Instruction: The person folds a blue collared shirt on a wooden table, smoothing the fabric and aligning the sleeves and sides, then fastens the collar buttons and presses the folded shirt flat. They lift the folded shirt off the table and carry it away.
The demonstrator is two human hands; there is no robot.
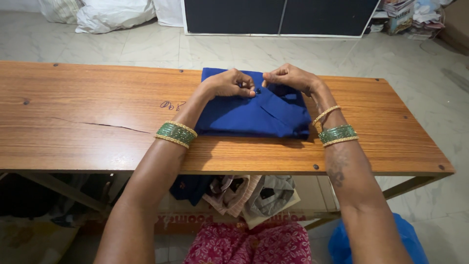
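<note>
A folded royal-blue shirt (pixel 249 115) lies on the wooden table (pixel 88 117), a little right of centre. My left hand (pixel 229 83) and my right hand (pixel 289 77) meet at its far edge, fingers pinched on the fabric near a small dark button. Both wrists carry green and gold bangles. The fingertips hide the exact spot they grip.
Under the table sits a cardboard box (pixel 234 217) with several folded clothes. A blue plastic bag (pixel 405 239) lies on the floor at lower right. White sacks (pixel 110 14) and a dark cabinet (pixel 278 17) stand at the back, with stacked papers (pixel 405 14) far right.
</note>
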